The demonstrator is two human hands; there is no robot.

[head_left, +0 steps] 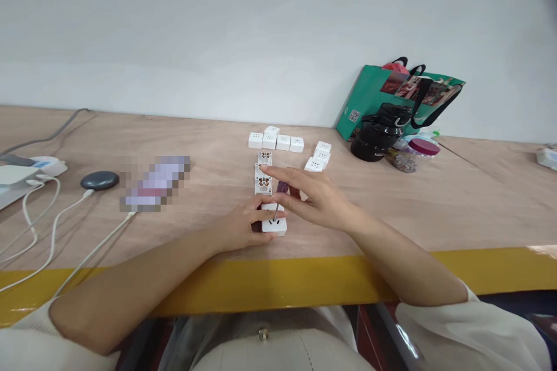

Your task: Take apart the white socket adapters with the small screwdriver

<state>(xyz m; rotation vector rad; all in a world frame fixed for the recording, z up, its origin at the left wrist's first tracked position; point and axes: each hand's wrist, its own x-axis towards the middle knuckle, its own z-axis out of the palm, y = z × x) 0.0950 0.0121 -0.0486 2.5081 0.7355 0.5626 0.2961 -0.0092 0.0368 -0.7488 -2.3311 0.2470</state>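
A white wall socket [281, 227] lies on the table close to its front edge, slots facing up. Around its left side are the fingers of my left hand [239, 226], gripping it. My right hand [317, 194] holds a screwdriver [282, 187] with a purple handle, upright, its shaft tip on the middle of the socket's face. Just beyond, several open socket bases [263, 185] with metal contacts stand in a row, partly covered by my right fingers.
Finished-looking white sockets [283, 142] sit at the back, more sockets [321, 155] to the right. Further right are a black flask [376, 136], a jar [409, 156] and a green bag [363, 93]. On the left lie a blurred phone [156, 182], a dark round device [100, 180] and white cables [54, 232].
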